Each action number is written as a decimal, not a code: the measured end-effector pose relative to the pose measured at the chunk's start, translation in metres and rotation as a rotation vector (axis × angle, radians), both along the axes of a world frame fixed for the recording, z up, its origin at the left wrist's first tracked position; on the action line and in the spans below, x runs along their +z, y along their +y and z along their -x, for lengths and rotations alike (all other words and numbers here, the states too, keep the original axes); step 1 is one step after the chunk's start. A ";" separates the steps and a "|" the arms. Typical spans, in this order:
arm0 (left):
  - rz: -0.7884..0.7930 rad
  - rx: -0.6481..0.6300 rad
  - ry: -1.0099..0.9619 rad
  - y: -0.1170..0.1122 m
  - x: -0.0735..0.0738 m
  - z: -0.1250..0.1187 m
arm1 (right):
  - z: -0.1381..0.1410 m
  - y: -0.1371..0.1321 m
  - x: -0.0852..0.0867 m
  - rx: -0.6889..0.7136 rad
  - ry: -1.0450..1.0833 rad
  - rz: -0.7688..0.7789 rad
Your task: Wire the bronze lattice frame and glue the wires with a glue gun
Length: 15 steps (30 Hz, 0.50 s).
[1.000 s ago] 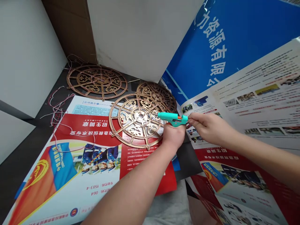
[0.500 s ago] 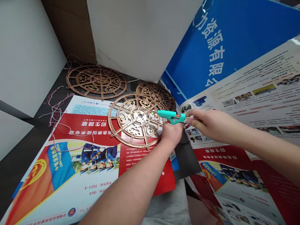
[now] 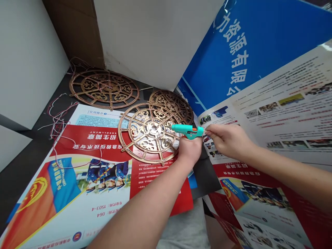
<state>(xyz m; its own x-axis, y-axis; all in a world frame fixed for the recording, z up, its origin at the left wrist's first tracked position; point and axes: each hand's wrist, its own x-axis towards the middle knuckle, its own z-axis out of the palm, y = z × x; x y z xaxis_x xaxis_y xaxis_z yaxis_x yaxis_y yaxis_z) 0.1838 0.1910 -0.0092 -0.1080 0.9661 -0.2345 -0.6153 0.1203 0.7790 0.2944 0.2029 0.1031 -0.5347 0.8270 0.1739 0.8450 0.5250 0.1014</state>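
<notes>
- Head view: the red-and-white brochure (image 3: 88,138) runs off the bottom left corner, and the nearest bronze fretwork wheel (image 3: 137,128) overlaps its top right edge.
- Dark surface (image 3: 23,162) shows along the brochure's left edge, with loose red and white wires (image 3: 58,126) lying on it.
- A second wheel (image 3: 104,89) sits in the back corner, near the white panel (image 3: 145,38) and brown cardboard (image 3: 72,31). A third (image 3: 178,103) lies partly under the nearest one.
- To the right, a leaflet (image 3: 275,117) leans against a blue banner (image 3: 233,58).
- My left hand (image 3: 190,150) is closed around the grip of the teal hot glue gun (image 3: 187,131), its nozzle pointing left over the nearest wheel.
- My right hand (image 3: 228,141) is half closed, its fingers (image 3: 209,130) pinching the gun's rear end.
</notes>
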 end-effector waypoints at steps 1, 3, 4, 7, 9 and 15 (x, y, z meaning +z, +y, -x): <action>-0.033 -0.003 0.011 0.000 0.000 0.000 | 0.003 -0.001 0.002 -0.053 0.040 0.073; -0.092 -0.003 0.042 -0.001 0.000 0.000 | 0.009 -0.004 0.008 -0.147 0.117 0.213; -0.105 0.001 0.057 -0.001 0.000 0.000 | 0.011 -0.004 0.011 -0.184 0.151 0.283; -0.107 0.009 0.096 -0.002 0.000 0.000 | 0.015 -0.002 0.017 -0.283 0.248 0.498; -0.110 0.000 0.114 -0.003 0.000 0.000 | 0.015 0.000 0.019 -0.312 0.310 0.606; -0.134 -0.016 0.152 -0.005 0.001 0.000 | 0.010 0.004 0.022 -0.381 0.490 0.804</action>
<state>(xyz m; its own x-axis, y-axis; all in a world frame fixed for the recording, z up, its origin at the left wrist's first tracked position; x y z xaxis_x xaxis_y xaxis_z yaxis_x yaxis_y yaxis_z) 0.1835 0.1861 -0.0086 -0.1170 0.9894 -0.0857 -0.4879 0.0179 0.8727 0.2841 0.2068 0.1256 -0.2301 0.8960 -0.3799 0.8241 -0.0282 -0.5657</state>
